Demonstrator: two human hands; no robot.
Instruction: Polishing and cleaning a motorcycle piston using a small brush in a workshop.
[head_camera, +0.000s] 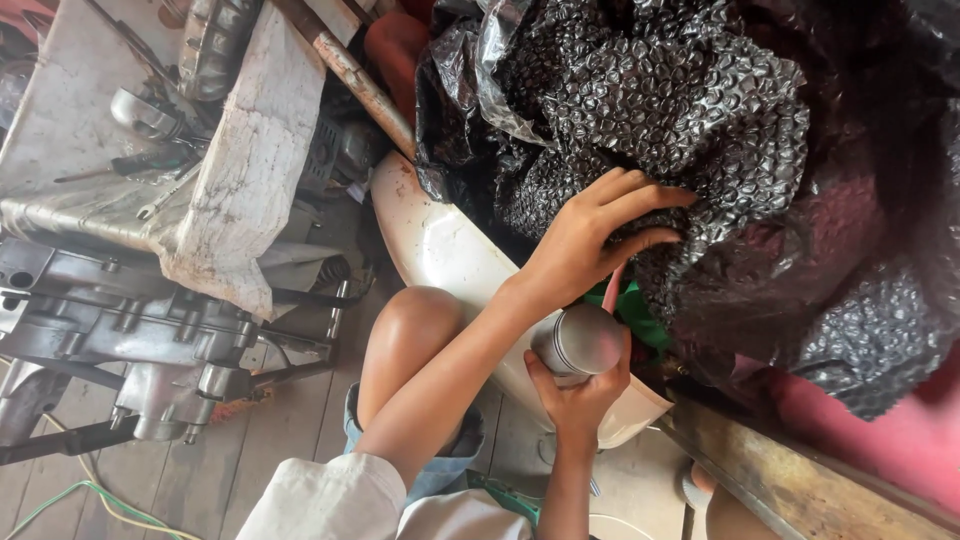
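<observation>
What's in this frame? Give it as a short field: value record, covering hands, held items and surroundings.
left hand: fingers spread, pressing on black bubble wrap
right hand: gripping a grey metal cylinder from below
under wrap: green item, partly hidden
beside knee: white curved panel
far left: engine casing on the wooden floor

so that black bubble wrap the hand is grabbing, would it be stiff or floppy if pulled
Probably floppy: the black bubble wrap lies crumpled in loose folds and dents under the left hand. Likely light for its bulk, being air pockets. Its glossy sheen suggests it could be a little slippery.
</observation>
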